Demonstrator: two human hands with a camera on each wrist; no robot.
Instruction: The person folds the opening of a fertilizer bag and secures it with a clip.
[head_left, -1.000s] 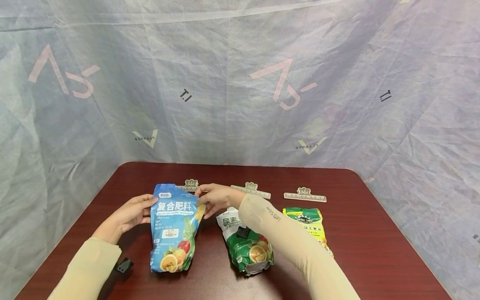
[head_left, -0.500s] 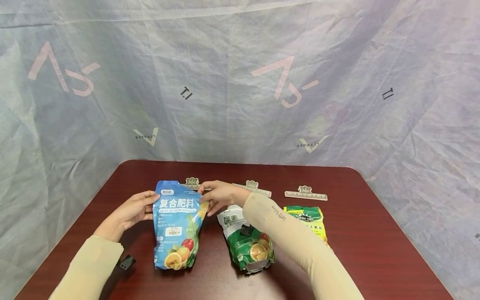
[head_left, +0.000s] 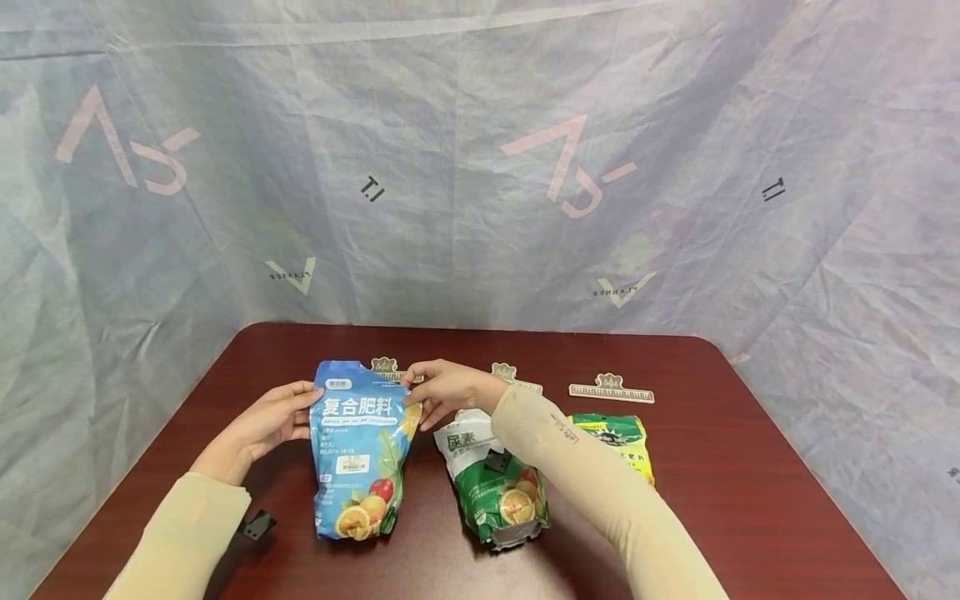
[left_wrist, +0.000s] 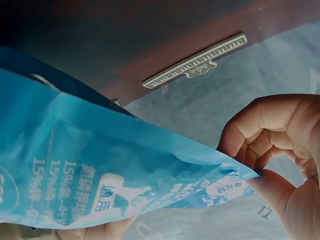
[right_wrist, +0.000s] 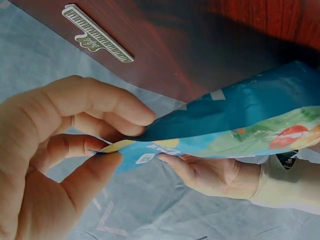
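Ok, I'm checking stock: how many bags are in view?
3: the blue bag gripped at left, the green-and-white bag in the middle, the yellow bag at right, partly hidden by the right sleeve.

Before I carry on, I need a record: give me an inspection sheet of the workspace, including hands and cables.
Surface: dark red table.
Job's things: blue bag, held near its top.
Clutter: green bag; yellow bag, partly behind the right sleeve; three clips farther back.
Left hand: pinches the blue bag's left upper edge.
Right hand: pinches its right upper edge.
Cables: nothing seen.
Surroundings: printed cloth hangs behind the table.
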